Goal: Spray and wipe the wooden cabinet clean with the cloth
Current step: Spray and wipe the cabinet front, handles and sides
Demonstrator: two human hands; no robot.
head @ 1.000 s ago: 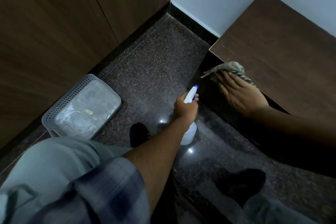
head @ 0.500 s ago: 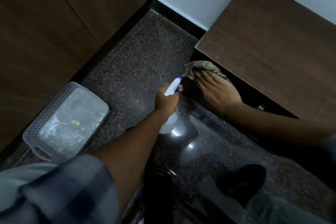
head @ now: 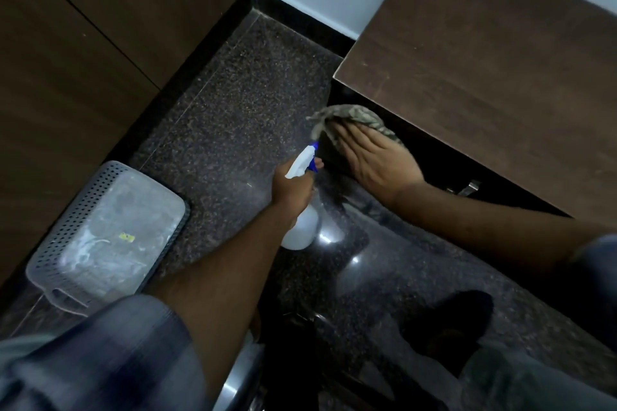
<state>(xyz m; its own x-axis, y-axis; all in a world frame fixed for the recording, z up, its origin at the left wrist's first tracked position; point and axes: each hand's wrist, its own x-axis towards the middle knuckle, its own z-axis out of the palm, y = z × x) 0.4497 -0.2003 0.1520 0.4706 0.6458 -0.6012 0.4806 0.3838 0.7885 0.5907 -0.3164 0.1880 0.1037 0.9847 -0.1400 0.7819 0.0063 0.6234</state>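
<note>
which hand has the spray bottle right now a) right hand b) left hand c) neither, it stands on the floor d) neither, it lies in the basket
b: the left hand grips the spray bottle by its neck above the floor, while the right hand lies flat on the cloth against the cabinet front.

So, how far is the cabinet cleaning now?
Midway, it seems. The right hand presses the cloth on the cabinet's dark front below its top. The left hand holds the spray bottle ready. Whether the top is wiped, I cannot tell.
</note>
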